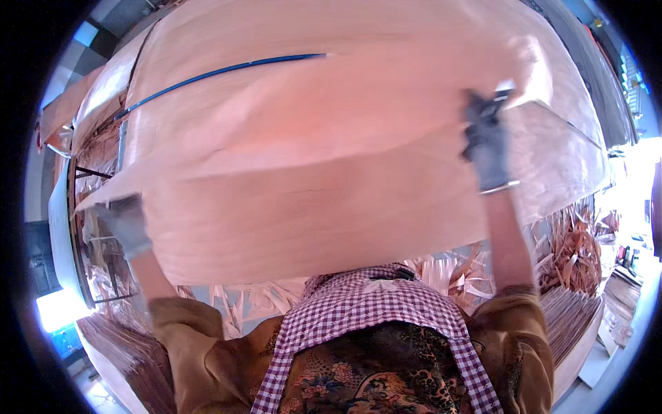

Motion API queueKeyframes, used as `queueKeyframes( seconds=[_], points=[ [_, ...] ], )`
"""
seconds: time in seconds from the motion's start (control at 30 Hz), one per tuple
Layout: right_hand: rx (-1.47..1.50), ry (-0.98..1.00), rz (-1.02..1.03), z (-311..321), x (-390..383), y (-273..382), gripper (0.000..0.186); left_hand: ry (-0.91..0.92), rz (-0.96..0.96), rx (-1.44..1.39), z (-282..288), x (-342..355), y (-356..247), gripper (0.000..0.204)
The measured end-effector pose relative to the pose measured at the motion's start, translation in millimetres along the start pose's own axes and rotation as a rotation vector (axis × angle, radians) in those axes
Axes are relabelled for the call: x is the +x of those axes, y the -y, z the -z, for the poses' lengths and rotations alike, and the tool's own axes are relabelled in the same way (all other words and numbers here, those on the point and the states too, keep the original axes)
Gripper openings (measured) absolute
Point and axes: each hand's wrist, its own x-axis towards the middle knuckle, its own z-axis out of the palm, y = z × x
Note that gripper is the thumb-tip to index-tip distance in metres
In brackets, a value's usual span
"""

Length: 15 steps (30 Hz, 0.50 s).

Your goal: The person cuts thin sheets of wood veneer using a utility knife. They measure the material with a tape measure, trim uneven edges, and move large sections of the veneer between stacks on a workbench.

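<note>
A thin, pale pinkish wood veneer sheet (358, 103) is partly lifted and blurred over a broad stack of similar sheets (331, 221). My left hand (124, 217), in a grey glove, grips the lifted sheet's corner at the left, its fingers smeared by motion. My right hand (486, 138), in a dark-grey glove, is closed at the sheet's edge on the right; a small dark-and-white patch at its fingertips is too blurred to make out. A long blue rod (221, 71) lies across the upper left, its right end meeting the sheet.
Torn veneer strips (572, 255) lie below and right of the stack. Bundles of layered sheets (124, 352) stand at lower left and right (569, 317). A dark metal frame (96, 172) runs along the left side, and grey sheeting (607, 90) hangs at the upper right.
</note>
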Motion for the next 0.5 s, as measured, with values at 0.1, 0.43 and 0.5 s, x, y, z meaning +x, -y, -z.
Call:
queueKeyframes(
  seconds=[0.1, 0.43, 0.5],
  points=[
    [0.243, 0.115, -0.149, -66.5, -22.2, -92.4, 0.04, 0.171, 0.358, -0.112, -70.8, -78.6, 109.4, 0.056],
    [0.217, 0.453, -0.417, -98.2, -64.7, -143.3, 0.049, -0.228, 0.496, 0.01, -62.6, -127.8, 206.7, 0.021],
    [0.21, 0.428, -0.423, -81.2, -73.5, -126.2, 0.051, -0.273, 0.468, 0.158, -42.2, -128.0, 209.8, 0.017]
  ],
)
